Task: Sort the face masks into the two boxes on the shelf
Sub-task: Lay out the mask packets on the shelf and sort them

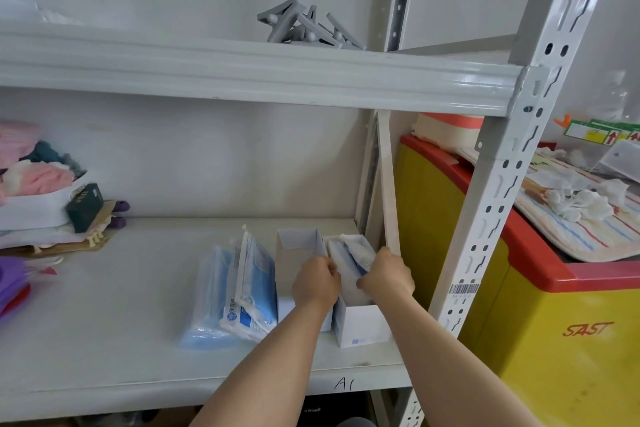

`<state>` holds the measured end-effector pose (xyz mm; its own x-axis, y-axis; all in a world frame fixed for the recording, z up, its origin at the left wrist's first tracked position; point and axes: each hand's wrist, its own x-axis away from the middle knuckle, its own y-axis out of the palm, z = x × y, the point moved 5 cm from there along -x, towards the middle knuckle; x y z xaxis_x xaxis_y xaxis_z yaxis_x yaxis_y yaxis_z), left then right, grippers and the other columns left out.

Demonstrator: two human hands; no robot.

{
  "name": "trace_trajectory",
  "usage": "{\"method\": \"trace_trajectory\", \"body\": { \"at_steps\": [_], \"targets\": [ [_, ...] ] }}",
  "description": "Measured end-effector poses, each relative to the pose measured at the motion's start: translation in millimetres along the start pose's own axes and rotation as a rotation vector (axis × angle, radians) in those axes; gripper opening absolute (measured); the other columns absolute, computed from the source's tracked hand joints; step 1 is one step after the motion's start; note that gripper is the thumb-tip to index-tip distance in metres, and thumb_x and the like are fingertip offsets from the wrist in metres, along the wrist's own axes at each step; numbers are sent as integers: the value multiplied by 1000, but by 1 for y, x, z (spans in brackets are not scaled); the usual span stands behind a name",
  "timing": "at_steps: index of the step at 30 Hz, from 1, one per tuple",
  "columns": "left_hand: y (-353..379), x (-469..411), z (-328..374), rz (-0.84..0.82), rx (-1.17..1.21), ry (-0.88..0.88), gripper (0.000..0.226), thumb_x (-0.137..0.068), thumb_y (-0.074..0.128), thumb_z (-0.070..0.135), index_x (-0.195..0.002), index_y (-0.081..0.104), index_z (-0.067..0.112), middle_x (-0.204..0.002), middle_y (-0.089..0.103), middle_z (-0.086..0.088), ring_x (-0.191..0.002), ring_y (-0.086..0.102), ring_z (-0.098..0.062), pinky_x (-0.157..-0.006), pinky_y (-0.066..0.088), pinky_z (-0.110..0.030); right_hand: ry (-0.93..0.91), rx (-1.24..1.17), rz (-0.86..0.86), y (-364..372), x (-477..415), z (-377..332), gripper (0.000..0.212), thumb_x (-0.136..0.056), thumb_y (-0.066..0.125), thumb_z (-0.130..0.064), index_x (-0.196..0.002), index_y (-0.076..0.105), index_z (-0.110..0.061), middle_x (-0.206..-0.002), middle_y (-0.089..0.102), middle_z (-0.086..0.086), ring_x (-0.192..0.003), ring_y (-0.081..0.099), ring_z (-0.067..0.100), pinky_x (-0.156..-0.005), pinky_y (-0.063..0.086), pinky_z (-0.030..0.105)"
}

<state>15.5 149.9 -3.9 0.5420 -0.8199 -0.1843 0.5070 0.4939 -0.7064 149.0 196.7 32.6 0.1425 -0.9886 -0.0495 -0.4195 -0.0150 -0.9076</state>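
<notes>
Shelf: both hands press masks into right box

Grey brackets on upper shelf, yellow-red freezer, striped cloth

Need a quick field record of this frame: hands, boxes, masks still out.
left hand: on the masks at the right box, grip unclear
right hand: on the same masks
right box: open, packaged masks inside
left box: open, contents not visible
unsorted masks: blue packs stood on the shelf, left of the boxes
</notes>
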Motion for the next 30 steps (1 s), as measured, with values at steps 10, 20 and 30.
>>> {"method": "trace_trajectory", "body": {
  "at_steps": [10, 20, 30],
  "targets": [
    [10, -4, 5, -266, -172, -42, 32, -95, 39, 23, -107, 68, 22, -111, 66, -1, -102, 60, -24, -89, 51, -38, -5, 208, -139, 12, 6, -9, 56, -74, 76, -43, -117, 49, -19, -98, 59, 2, -95, 63, 21, -82, 55, 32],
    [5, 6, 11, -244, -202, -13, 28, -94, 39, 18, -109, 62, 13, -110, 65, -7, -98, 63, -28, -82, 51, -38, -14, 162, -51, 28, 9, -16, 42, -83, 69, -13, -121, 50, -13, -111, 64, 6, -101, 64, 23, -84, 56, 34],
    [1, 9, 13, -184, -133, 4, 44, -98, 30, 46, -130, 39, 17, -121, 59, -7, -107, 59, -26, -95, 47, -38, 41, -142, -77, -2, -3, -14, 43, -76, 78, -26, -108, 51, -16, -82, 51, 0, -78, 56, 17, -63, 49, 24]
  ]
}}
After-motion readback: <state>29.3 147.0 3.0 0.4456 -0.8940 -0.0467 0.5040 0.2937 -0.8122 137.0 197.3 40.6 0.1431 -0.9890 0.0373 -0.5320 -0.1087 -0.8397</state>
